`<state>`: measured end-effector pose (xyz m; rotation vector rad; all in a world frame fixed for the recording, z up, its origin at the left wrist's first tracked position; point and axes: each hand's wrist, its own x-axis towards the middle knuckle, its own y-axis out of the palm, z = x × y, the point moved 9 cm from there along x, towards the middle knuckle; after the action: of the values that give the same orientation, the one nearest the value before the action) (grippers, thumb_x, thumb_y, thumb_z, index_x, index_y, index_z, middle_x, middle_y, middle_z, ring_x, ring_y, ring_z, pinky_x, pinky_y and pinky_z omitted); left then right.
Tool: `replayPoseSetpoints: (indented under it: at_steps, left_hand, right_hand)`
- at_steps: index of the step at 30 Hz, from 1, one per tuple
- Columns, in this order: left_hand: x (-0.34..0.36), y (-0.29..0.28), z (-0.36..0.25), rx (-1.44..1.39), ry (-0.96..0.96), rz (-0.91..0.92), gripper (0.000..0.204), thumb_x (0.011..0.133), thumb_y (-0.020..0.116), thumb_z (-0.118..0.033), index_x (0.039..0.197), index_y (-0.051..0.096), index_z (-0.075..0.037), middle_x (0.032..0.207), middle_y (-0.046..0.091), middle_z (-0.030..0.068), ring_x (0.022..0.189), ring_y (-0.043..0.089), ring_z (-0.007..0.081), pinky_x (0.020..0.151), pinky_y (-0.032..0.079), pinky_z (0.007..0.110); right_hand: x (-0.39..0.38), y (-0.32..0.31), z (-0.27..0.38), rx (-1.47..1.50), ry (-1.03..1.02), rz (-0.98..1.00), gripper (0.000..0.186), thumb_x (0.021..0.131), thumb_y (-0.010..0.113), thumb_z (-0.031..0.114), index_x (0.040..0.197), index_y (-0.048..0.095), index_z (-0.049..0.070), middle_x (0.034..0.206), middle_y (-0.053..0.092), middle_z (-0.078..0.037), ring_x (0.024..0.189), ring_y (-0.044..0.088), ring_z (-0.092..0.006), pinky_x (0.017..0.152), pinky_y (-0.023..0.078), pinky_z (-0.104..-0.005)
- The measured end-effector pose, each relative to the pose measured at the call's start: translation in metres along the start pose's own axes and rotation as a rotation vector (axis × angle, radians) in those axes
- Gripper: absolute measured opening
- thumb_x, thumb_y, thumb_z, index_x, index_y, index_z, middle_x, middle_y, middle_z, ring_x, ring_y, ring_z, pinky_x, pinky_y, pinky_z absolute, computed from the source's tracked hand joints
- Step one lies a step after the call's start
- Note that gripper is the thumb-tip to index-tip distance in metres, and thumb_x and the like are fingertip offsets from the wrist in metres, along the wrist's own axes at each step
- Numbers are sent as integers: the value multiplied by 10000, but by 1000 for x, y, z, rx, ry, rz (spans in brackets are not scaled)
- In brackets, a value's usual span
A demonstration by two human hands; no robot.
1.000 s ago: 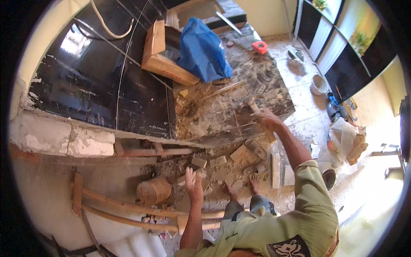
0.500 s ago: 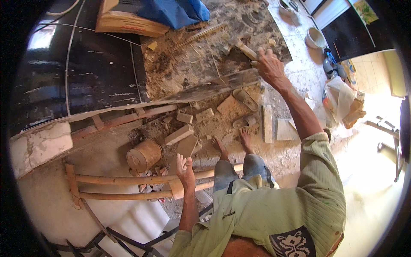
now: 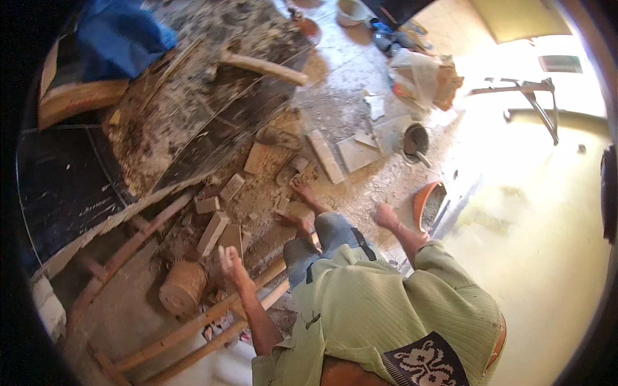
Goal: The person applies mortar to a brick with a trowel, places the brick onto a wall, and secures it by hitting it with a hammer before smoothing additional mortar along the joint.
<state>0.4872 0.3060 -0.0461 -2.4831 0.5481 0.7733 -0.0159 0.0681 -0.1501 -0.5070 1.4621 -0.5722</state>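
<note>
My left hand point(image 3: 230, 269) is raised with its fingers apart and holds nothing. It hovers above two wooden rails point(image 3: 193, 328), close to a round woven basket point(image 3: 183, 287) and loose bricks point(image 3: 212, 231). My right hand point(image 3: 386, 215) is drawn back near my knee, beside an orange pan point(image 3: 428, 202). It is blurred, its fingers look curled, and I see nothing in it. My bare feet point(image 3: 302, 192) rest on rubble. A pale wooden handle point(image 3: 264, 67) lies across the debris heap point(image 3: 193, 109) further off.
Black floor tiles point(image 3: 58, 186) lie to the left and a blue cloth point(image 3: 122, 35) sits at the top left. A small bucket point(image 3: 415, 138), flat pale tiles point(image 3: 357, 151), a stuffed bag point(image 3: 425, 74) and a metal stand point(image 3: 521, 90) are to the right.
My right arm has pulled back from the far debris heap to my knee. The view has swung right and down. My left hand stays raised over the wooden rails.
</note>
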Motion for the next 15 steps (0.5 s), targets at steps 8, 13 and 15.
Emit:
replayPoseSetpoints:
  at_steps: [8,13,15]
  left_hand:
    - [48,-25,44,54,-16,166,694,908,593,-353,1478,306,-81,1392,474,159,1270,463,295,1049,354,405]
    - [3,-61,75,48,-147,-7,714,900,625,-395,1464,331,-70,1345,508,153,1185,522,308,1001,384,402]
    - [-1,-87,126,4,-163,-12,703,894,646,-364,1455,348,-66,1311,537,140,1150,542,303,968,407,405]
  right_hand:
    - [-62,38,-22,154,-86,12,376,839,586,318,930,650,-41,898,643,-299,899,626,-455,798,507,-502]
    - [-27,-10,-26,161,-133,-78,382,810,632,313,960,655,-38,893,642,-309,889,636,-447,784,502,-503]
    - [0,-17,-41,186,-128,-104,380,796,646,310,973,659,-26,903,646,-302,892,642,-436,777,503,-495]
